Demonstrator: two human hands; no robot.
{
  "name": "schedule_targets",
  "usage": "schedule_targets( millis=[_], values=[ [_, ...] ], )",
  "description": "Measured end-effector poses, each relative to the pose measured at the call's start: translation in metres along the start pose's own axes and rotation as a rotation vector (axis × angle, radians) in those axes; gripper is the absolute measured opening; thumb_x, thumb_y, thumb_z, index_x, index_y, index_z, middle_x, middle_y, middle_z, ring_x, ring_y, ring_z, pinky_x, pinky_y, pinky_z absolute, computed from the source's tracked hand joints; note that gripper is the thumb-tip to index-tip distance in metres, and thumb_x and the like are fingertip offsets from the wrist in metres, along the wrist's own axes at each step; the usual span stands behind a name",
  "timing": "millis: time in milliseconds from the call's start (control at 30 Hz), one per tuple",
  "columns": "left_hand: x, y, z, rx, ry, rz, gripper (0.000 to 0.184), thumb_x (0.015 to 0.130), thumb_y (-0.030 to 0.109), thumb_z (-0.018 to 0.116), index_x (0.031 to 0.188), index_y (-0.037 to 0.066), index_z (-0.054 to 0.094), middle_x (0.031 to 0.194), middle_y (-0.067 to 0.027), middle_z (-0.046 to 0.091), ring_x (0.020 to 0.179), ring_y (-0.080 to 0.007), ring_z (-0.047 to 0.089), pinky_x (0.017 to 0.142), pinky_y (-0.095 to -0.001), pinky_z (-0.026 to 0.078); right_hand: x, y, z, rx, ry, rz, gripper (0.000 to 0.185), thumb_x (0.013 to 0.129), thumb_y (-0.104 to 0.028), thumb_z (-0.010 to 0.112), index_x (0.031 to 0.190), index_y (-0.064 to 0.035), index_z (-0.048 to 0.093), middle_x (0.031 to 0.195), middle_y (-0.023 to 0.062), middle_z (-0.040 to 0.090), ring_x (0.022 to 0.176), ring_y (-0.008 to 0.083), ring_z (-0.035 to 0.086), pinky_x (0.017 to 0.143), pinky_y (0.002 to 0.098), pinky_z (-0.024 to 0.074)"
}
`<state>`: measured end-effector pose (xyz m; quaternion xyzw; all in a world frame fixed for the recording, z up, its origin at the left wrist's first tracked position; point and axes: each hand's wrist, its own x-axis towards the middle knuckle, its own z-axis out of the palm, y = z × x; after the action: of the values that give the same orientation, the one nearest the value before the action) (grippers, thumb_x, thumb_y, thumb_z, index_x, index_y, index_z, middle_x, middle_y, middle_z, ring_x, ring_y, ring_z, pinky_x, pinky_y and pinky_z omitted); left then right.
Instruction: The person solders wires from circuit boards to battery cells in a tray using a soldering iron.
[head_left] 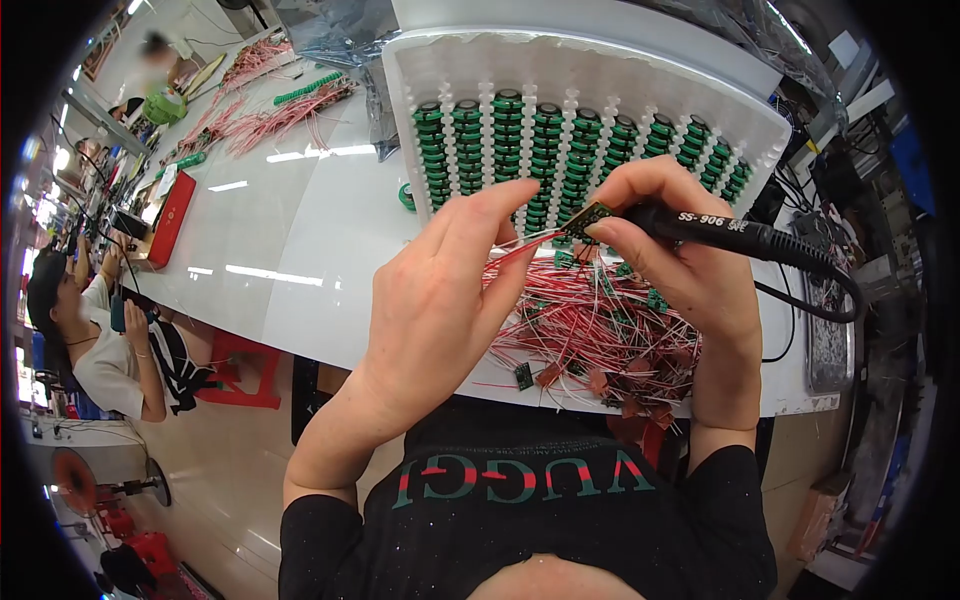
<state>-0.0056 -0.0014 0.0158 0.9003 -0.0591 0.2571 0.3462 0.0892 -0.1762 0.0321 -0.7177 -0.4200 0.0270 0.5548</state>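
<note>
My left hand (430, 280) pinches thin red and white wires (532, 240) between thumb and fingers. These wires run to a small green circuit board (585, 219), whose edge is gripped by my right thumb and index finger. The same right hand (695, 275) also holds a black soldering iron (725, 228) marked SS-906; its tip is hidden. Below both hands lies a tangled pile of red and white wires (590, 335), with small green boards and brownish pieces among them. One loose board (523, 376) rests at the pile's left edge.
Behind my hands, a white tray (770, 135) holds several columns of green disc-shaped parts (508, 130). The iron's cable (835, 280) loops at the right. More wire bundles (280, 118) and a red box (175, 220) are on the table leftward. A co-worker (105, 340) sits at the left.
</note>
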Motion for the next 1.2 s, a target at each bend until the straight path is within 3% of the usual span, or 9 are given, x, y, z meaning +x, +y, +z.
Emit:
schedule_targets(
  millis=[67, 167, 367, 500, 600, 700, 900, 1000, 1200],
  values=[
    [-0.001, -0.001, 0.001, -0.040, -0.038, -0.044, 0.033, 0.074, 0.002, 0.059, 0.106, 0.006, 0.051, 0.080, -0.0076, 0.057, 0.068, -0.0233, 0.058, 0.058, -0.0322, 0.045, 0.001, 0.000, 0.001, -0.023, -0.001, -0.024, 0.017, 0.077, -0.004, 0.065, 0.092, 0.0002, 0.057, 0.079, 0.0032, 0.058, 0.070, 0.0080, 0.052, 0.061, 0.0210, 0.0420],
    [-0.005, -0.008, 0.010, -0.075, 0.030, -0.060, 0.033, 0.072, 0.000, 0.063, 0.103, 0.004, 0.052, 0.075, -0.0019, 0.055, 0.048, -0.0056, 0.037, 0.046, -0.0205, 0.033, 0.000, 0.002, 0.004, -0.025, 0.024, -0.050, 0.017, 0.074, -0.003, 0.066, 0.089, -0.0004, 0.058, 0.077, 0.0044, 0.058, 0.069, 0.0109, 0.054, 0.061, 0.0230, 0.0425],
    [-0.014, -0.011, 0.006, -0.397, -0.071, -0.331, 0.024, 0.077, 0.002, 0.063, 0.099, 0.001, 0.053, 0.076, 0.0016, 0.054, 0.055, -0.0001, 0.038, 0.049, -0.0170, 0.033, 0.001, -0.003, 0.004, -0.213, -0.009, -0.208, 0.018, 0.069, -0.001, 0.067, 0.085, -0.0013, 0.058, 0.078, 0.0077, 0.059, 0.070, 0.0174, 0.056, 0.064, 0.0266, 0.0438],
    [-0.017, -0.015, -0.001, -0.794, -0.283, -0.461, 0.023, 0.082, 0.012, 0.059, 0.101, -0.002, 0.055, 0.082, -0.0005, 0.058, 0.068, -0.0037, 0.048, 0.060, -0.0198, 0.040, 0.001, -0.006, 0.009, -0.214, -0.023, -0.314, 0.019, 0.068, 0.000, 0.068, 0.083, -0.0027, 0.057, 0.076, 0.0094, 0.061, 0.071, 0.0190, 0.058, 0.063, 0.0278, 0.0435],
    [-0.017, -0.012, -0.004, -1.101, -0.222, -0.536, 0.027, 0.087, 0.017, 0.053, 0.107, -0.001, 0.054, 0.087, -0.0034, 0.059, 0.073, -0.0045, 0.050, 0.065, -0.0184, 0.039, 0.000, -0.010, 0.017, -0.290, -0.001, -0.391, 0.018, 0.065, -0.005, 0.068, 0.081, -0.0054, 0.058, 0.074, 0.0067, 0.060, 0.064, 0.0207, 0.057, 0.057, 0.0295, 0.0424],
    [-0.012, -0.018, -0.004, -1.105, -0.232, -0.505, 0.032, 0.091, 0.023, 0.047, 0.109, -0.002, 0.055, 0.091, -0.0064, 0.060, 0.080, -0.0081, 0.053, 0.072, -0.0221, 0.042, 0.001, -0.013, 0.019, -0.385, -0.028, -0.469, 0.017, 0.064, -0.009, 0.066, 0.081, -0.0070, 0.060, 0.074, 0.0051, 0.060, 0.061, 0.0207, 0.056, 0.053, 0.0297, 0.0412],
    [-0.014, -0.025, 0.009, -0.933, -0.135, -0.424, 0.024, 0.089, 0.015, 0.051, 0.104, -0.002, 0.056, 0.091, -0.0073, 0.060, 0.087, -0.0104, 0.056, 0.077, -0.0238, 0.044, 0.000, -0.011, 0.021, -0.486, -0.223, -0.467, 0.019, 0.063, -0.011, 0.065, 0.082, -0.0088, 0.062, 0.081, 0.0031, 0.060, 0.066, 0.0184, 0.056, 0.055, 0.0292, 0.0418],
    [-0.014, -0.021, 0.007, -1.009, -0.105, -0.484, 0.019, 0.088, 0.010, 0.052, 0.102, -0.002, 0.057, 0.092, -0.0073, 0.060, 0.084, -0.0100, 0.057, 0.073, -0.0233, 0.046, 0.003, -0.007, 0.020, -0.326, -0.206, -0.443, 0.019, 0.065, -0.012, 0.068, 0.083, -0.0084, 0.062, 0.079, 0.0035, 0.060, 0.067, 0.0200, 0.057, 0.057, 0.0297, 0.0433],
    [-0.017, -0.006, 0.003, -0.961, -0.151, -0.549, 0.019, 0.087, 0.012, 0.055, 0.101, 0.000, 0.059, 0.090, -0.0057, 0.059, 0.083, -0.0084, 0.054, 0.075, -0.0234, 0.044, 0.004, -0.002, -0.005, -0.086, -0.081, -0.040, 0.021, 0.071, -0.013, 0.069, 0.086, -0.0010, 0.059, 0.080, 0.0072, 0.058, 0.073, 0.0148, 0.055, 0.065, 0.0266, 0.0428]
  ],
)
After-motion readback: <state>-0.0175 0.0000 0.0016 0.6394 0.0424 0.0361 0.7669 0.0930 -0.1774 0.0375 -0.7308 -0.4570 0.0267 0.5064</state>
